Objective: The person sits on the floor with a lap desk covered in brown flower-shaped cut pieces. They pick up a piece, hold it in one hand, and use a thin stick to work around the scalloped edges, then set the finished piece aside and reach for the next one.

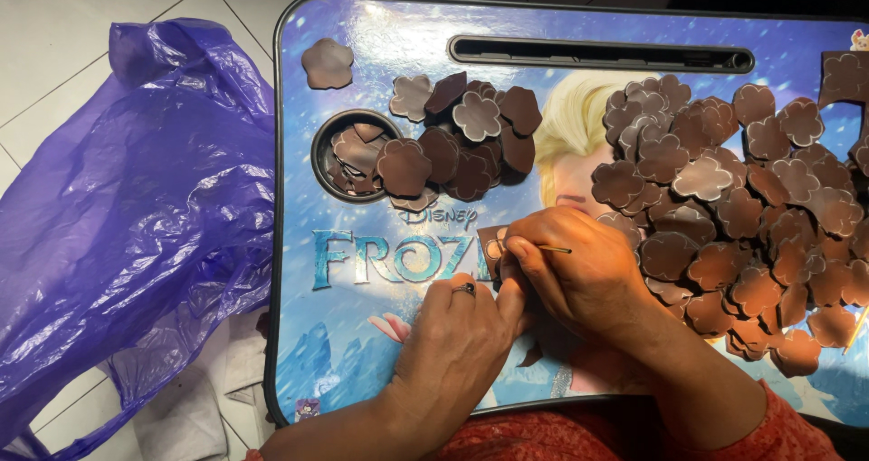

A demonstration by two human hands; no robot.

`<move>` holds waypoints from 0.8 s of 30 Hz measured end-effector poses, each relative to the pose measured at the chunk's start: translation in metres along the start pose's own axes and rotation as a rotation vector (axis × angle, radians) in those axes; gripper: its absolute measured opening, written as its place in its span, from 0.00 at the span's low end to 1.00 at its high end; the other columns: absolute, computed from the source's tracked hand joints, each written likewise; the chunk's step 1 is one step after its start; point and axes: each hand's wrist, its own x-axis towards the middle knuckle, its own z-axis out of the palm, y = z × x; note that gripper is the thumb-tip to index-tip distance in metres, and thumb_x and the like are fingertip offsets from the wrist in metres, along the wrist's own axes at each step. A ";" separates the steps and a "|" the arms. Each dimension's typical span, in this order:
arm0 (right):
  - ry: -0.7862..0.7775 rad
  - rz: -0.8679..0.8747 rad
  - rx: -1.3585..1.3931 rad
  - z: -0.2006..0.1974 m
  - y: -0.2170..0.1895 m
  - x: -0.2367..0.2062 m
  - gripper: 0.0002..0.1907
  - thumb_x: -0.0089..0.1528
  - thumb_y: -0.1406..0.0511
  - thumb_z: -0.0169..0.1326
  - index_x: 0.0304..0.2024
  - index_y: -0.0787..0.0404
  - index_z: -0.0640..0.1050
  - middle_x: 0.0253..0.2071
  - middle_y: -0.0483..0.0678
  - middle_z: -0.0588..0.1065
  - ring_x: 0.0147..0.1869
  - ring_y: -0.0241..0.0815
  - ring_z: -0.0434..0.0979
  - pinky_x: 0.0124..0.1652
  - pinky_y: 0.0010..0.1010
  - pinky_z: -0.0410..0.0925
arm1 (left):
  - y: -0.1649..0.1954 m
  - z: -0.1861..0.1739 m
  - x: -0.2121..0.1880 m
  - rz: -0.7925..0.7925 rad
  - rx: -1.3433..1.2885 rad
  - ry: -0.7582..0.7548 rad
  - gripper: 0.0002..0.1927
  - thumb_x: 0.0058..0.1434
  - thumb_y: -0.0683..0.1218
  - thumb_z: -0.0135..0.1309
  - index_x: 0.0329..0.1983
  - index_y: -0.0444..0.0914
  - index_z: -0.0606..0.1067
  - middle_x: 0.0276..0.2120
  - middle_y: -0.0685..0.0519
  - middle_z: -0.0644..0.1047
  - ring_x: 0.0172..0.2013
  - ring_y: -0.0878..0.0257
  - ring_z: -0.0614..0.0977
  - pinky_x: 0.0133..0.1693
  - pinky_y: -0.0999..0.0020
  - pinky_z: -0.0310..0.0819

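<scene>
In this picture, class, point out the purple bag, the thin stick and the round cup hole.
Purple bag (pixel 118 199), head view, middle of the crumpled plastic.
Thin stick (pixel 554 249), head view, bare end past the fingers.
Cup hole (pixel 319 158), head view, left rim.

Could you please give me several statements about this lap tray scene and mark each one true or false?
1. The right hand holds a thin stick in its fingers. True.
2. The big pile of brown flower-shaped pieces lies on the left half of the lap tray. False: it lies on the right half; a smaller pile sits near the top left.
3. The left hand wears a ring. True.
4. The round cup recess in the tray is empty. False: it holds a few brown pieces.
5. A purple plastic bag lies on the floor left of the tray. True.
6. The bag is green. False: it is purple.
</scene>
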 end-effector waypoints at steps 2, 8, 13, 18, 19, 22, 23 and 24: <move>0.010 -0.006 -0.026 0.001 0.000 0.000 0.02 0.68 0.69 0.53 0.41 0.62 0.76 0.37 0.49 0.78 0.37 0.48 0.79 0.39 0.35 0.71 | 0.000 0.000 0.000 -0.002 0.017 0.002 0.18 0.72 0.59 0.45 0.38 0.42 0.71 0.18 0.59 0.70 0.25 0.65 0.72 0.32 0.66 0.61; 0.011 0.040 0.023 -0.001 0.002 0.000 0.02 0.69 0.69 0.53 0.44 0.62 0.75 0.37 0.48 0.78 0.36 0.46 0.79 0.38 0.34 0.71 | 0.003 0.001 0.002 -0.056 0.018 0.091 0.20 0.69 0.62 0.45 0.43 0.41 0.73 0.19 0.58 0.70 0.26 0.64 0.73 0.33 0.67 0.62; 0.011 0.057 -0.041 -0.004 0.004 -0.002 0.03 0.67 0.69 0.55 0.42 0.63 0.76 0.37 0.49 0.78 0.39 0.49 0.79 0.38 0.36 0.71 | 0.003 0.002 0.002 -0.059 0.001 0.151 0.23 0.68 0.63 0.46 0.47 0.38 0.73 0.20 0.57 0.71 0.29 0.63 0.76 0.41 0.68 0.67; -0.008 -0.002 -0.053 -0.010 0.011 -0.004 0.02 0.66 0.70 0.55 0.41 0.63 0.76 0.36 0.49 0.76 0.37 0.50 0.78 0.36 0.37 0.70 | 0.003 0.005 0.005 -0.065 -0.049 0.163 0.23 0.67 0.63 0.48 0.44 0.38 0.72 0.22 0.55 0.72 0.31 0.61 0.78 0.40 0.68 0.67; -0.027 -0.007 -0.056 -0.012 0.012 -0.005 0.02 0.65 0.70 0.55 0.40 0.63 0.76 0.34 0.50 0.76 0.36 0.50 0.77 0.36 0.38 0.69 | 0.004 0.005 0.005 -0.076 -0.057 0.195 0.24 0.65 0.64 0.49 0.43 0.38 0.72 0.22 0.55 0.72 0.32 0.60 0.79 0.39 0.67 0.66; -0.050 -0.016 -0.056 -0.015 0.014 -0.005 0.02 0.64 0.70 0.55 0.40 0.62 0.77 0.33 0.50 0.74 0.35 0.51 0.76 0.35 0.39 0.68 | 0.004 0.005 0.006 -0.062 -0.067 0.146 0.22 0.66 0.63 0.50 0.41 0.40 0.71 0.24 0.54 0.73 0.34 0.60 0.78 0.37 0.66 0.65; -0.053 -0.016 -0.055 -0.016 0.013 -0.005 0.02 0.64 0.70 0.55 0.40 0.62 0.77 0.32 0.50 0.74 0.35 0.51 0.76 0.34 0.39 0.68 | 0.004 0.004 0.006 -0.051 -0.081 0.116 0.21 0.68 0.62 0.50 0.42 0.39 0.71 0.26 0.54 0.73 0.35 0.60 0.77 0.37 0.66 0.65; -0.046 -0.015 -0.060 -0.016 0.013 -0.005 0.02 0.64 0.70 0.56 0.40 0.62 0.77 0.32 0.50 0.74 0.35 0.51 0.76 0.35 0.39 0.68 | 0.004 0.002 0.006 -0.040 -0.093 0.086 0.21 0.70 0.61 0.49 0.42 0.39 0.71 0.29 0.54 0.73 0.37 0.60 0.76 0.37 0.65 0.64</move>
